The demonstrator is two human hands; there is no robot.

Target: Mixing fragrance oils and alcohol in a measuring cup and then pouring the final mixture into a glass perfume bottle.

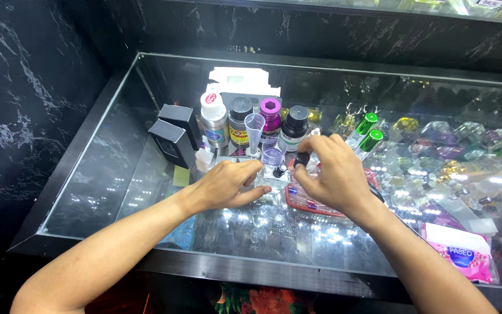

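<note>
My left hand [230, 183] is closed around a small clear glass bottle [271, 177] standing on the glass counter [117, 168]. My right hand [332, 174] pinches a small black cap [302, 157] just above and to the right of the bottle's black neck [279, 171]. Right behind the bottle stands a small clear beaker [273, 154] with pale purple liquid, and a clear plastic funnel [254, 131] stands upright beside it.
Several metal and dark bottles [214, 119] stand in a row behind. Two black boxes [175, 136] sit at the left, two green-capped vials [367, 132] at the right. A red tray [306, 203] lies under my right hand. A pink tissue pack [463, 253] lies near the front right.
</note>
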